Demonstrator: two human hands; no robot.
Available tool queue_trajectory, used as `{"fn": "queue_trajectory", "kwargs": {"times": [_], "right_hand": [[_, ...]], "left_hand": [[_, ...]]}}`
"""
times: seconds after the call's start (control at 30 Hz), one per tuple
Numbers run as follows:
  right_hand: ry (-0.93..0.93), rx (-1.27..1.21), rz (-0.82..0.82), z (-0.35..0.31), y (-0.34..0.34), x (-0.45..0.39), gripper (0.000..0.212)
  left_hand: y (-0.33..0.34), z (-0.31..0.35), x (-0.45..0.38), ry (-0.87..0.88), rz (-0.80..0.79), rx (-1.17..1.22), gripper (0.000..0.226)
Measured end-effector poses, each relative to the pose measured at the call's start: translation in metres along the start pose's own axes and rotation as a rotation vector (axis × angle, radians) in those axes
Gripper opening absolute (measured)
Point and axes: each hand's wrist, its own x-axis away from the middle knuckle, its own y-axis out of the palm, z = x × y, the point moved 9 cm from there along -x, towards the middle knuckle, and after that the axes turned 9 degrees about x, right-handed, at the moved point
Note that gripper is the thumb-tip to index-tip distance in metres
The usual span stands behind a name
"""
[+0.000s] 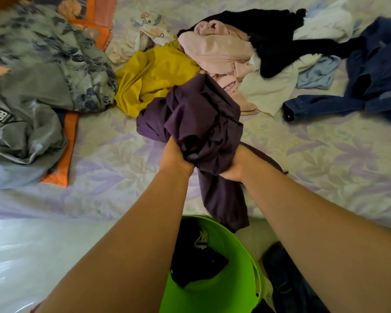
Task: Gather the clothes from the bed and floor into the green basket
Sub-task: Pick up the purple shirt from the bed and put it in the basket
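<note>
A bunched dark purple garment (pixel 196 123) is lifted above the bed's near edge, one end hanging down toward the green basket (pixel 242 263). My left hand (pixel 175 158) grips it from the left and my right hand (pixel 234 166) from the right. The basket stands on the floor below my arms with a dark garment (pixel 196 258) inside. On the bed behind lie a yellow garment (pixel 149 77), a pink one (pixel 219 50), a black one (pixel 273 41), a white one (pixel 266 91), a light blue one (pixel 318 73) and a denim piece (pixel 370 86).
The bed carries a pale floral sheet (pixel 314 159). A grey patterned blanket (pixel 36 71) and an orange-edged cloth (pixel 66 154) lie at the left. A dark garment (pixel 289 279) lies on the floor right of the basket. Pale floor (pixel 32 256) shows at the lower left.
</note>
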Motion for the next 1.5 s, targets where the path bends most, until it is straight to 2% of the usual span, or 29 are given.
{"fn": "queue_trajectory", "kwargs": {"times": [0.07,0.1,0.17,0.2,0.27,0.37,0.43,0.5,0.53,0.6,0.7,0.77,0.83,0.9,0.97,1.0,1.03,1.07,1.13,1.3,1.4,1.5], "right_hand": [[0.14,0.001,0.112,0.04,-0.022,-0.008,0.023],[0.267,0.029,0.193,0.065,-0.038,-0.005,0.035],[0.493,0.01,0.221,0.108,-0.048,0.005,0.082],[0.537,-0.043,0.186,0.12,-0.036,0.011,0.1],[0.494,-0.188,0.115,0.12,-0.015,0.005,0.115],[0.255,-0.425,-0.021,0.09,0.026,-0.021,0.111],[0.04,-0.554,-0.04,0.058,0.036,-0.037,0.094],[-0.062,-0.552,-0.106,0.033,0.043,-0.049,0.075],[-0.06,-0.527,-0.093,0.028,0.044,-0.053,0.063],[-0.065,-0.475,0.082,0.026,0.032,-0.063,0.04],[-0.293,-0.261,0.294,0.004,0.025,-0.054,0.031],[-0.46,0.023,0.37,-0.009,0.031,-0.038,0.031],[-0.568,0.394,0.452,-0.011,0.04,-0.023,0.012],[-0.634,0.675,0.444,-0.003,0.053,-0.016,0.018],[-0.614,0.765,0.357,0.013,0.065,-0.017,0.017],[-0.618,0.855,0.338,0.021,0.07,-0.017,0.012],[-0.653,0.974,0.313,0.027,0.078,-0.015,0.016],[-0.695,1.126,0.283,0.035,0.087,-0.014,0.026],[-0.763,1.362,0.205,0.058,0.105,-0.014,0.039],[-0.577,1.673,0.123,0.12,0.099,-0.016,0.034],[-0.411,1.842,0.055,0.161,0.089,-0.012,0.032],[-0.254,1.89,0.0,0.199,0.075,-0.003,0.033]], "left_hand": [[0.003,0.015,0.005,0.057,-0.015,-0.002,0.026],[0.005,0.019,0.006,0.067,-0.021,0.005,0.026],[0.006,0.029,0.012,0.069,-0.017,0.006,0.026],[0.002,0.036,0.015,0.07,-0.005,-0.005,0.026],[0.0,0.039,0.022,0.052,0.003,-0.07,0.026],[-0.014,0.053,0.03,0.047,0.009,-0.136,0.027],[-0.033,0.067,0.034,0.044,0.031,-0.178,0.031],[-0.053,0.079,0.035,0.038,0.061,-0.222,0.038],[-0.063,0.084,0.035,0.041,0.068,-0.254,0.037],[-0.084,0.092,0.035,0.029,0.112,-0.299,0.027],[-0.117,0.106,0.028,0.043,0.245,-0.402,0.027],[-0.128,0.114,0.027,0.066,0.301,-0.521,0.035],[-0.133,0.118,0.019,0.079,0.289,-0.636,0.034],[-0.138,0.121,0.014,0.097,0.269,-0.701,0.032],[-0.147,0.118,0.017,0.093,0.282,-0.776,0.031],[-0.148,0.118,0.022,0.114,0.267,-0.925,0.031],[-0.151,0.116,0.024,0.133,0.25,-1.142,0.035],[-0.153,0.114,0.028,0.165,0.23,-1.379,0.04],[-0.159,0.106,0.038,0.164,0.164,-1.728,0.038],[-0.182,0.075,0.053,0.187,0.022,-2.304,0.041],[-0.214,0.048,0.06,0.139,-0.084,-2.405,0.04],[-0.249,0.024,0.064,0.062,-0.169,-2.425,0.043]]}}
